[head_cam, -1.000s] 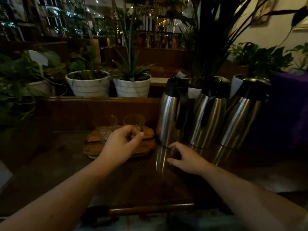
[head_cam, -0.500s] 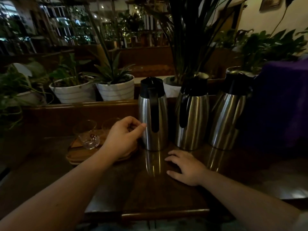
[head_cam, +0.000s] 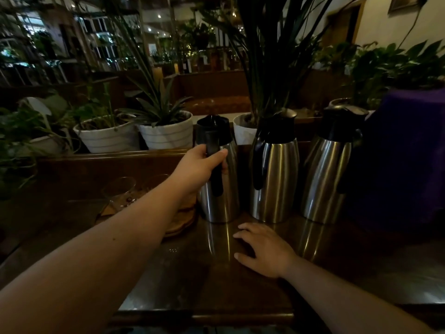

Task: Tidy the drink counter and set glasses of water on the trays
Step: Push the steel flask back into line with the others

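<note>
Brushed steel catches what little light there is: three tall stainless-steel jugs with black lids and handles stand in a row at the back of the dark wooden counter (head_cam: pixel 216 280). The left hand (head_cam: pixel 201 166) is wrapped around the black handle of the leftmost steel jug (head_cam: pixel 218 198), fingers curled behind it and thumb over the front, a full closed grasp; the jug's base sits on the counter. The middle steel jug (head_cam: pixel 277 182) and the right steel jug (head_cam: pixel 325 179) stand upright just beside it, untouched. The right hand (head_cam: pixel 265 251) lies palm down on the counter in front of the jugs, fingers spread and holding nothing. Left of the held jug, partly hidden by the forearm, a stack of round wooden trays (head_cam: pixel 183 221) rests on the counter with a clear drinking glass (head_cam: pixel 119 191) on it; a second glass seems to stand behind the arm, though the dim light makes that uncertain. White ribbed plant pots (head_cam: pixel 166 135) line the ledge behind.
</note>
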